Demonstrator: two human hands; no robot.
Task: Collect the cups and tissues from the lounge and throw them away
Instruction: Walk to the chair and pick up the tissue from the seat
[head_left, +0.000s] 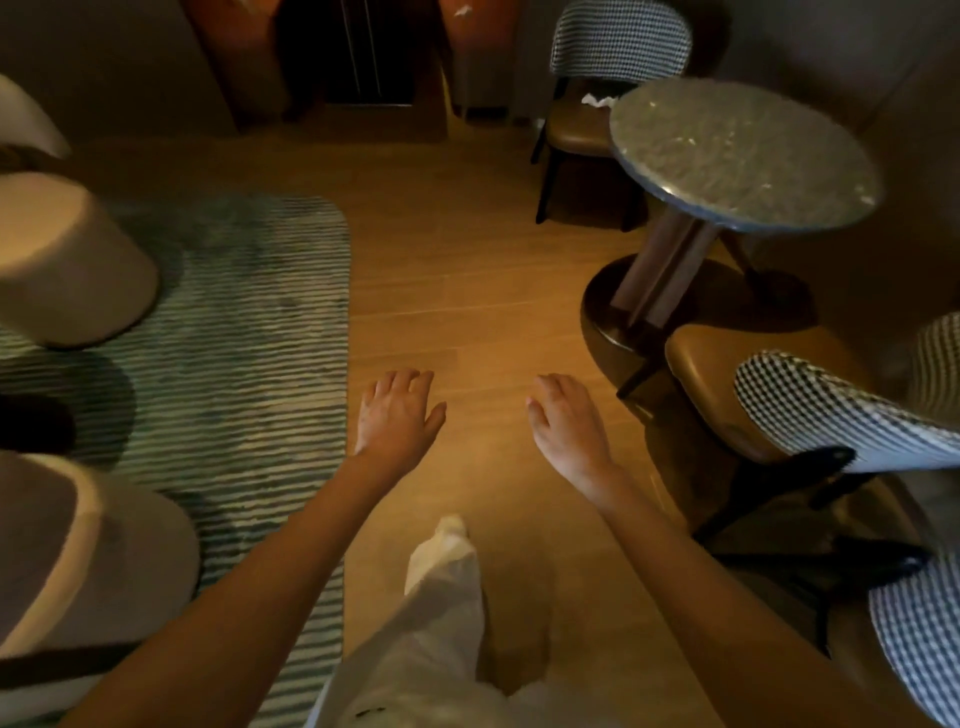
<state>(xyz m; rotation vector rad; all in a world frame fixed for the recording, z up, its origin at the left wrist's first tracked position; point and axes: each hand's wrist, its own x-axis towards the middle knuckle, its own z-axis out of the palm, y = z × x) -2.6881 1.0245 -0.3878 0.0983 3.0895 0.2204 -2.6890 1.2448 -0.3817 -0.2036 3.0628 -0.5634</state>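
Note:
A crumpled white tissue (597, 100) lies on the brown seat of the far checked chair (621, 41), behind the round table. My left hand (397, 415) and my right hand (569, 421) hover palm down over the wooden floor in the middle of the view, fingers apart, holding nothing. Both hands are far from the tissue. No cup shows in this view.
A round stone-topped table (743, 156) on a wooden pedestal stands at the right. A second checked chair (810, 410) sits near right. A striped green rug (249, 332) with pale round pouffes (67, 260) covers the left. My white trouser leg (441, 582) is below.

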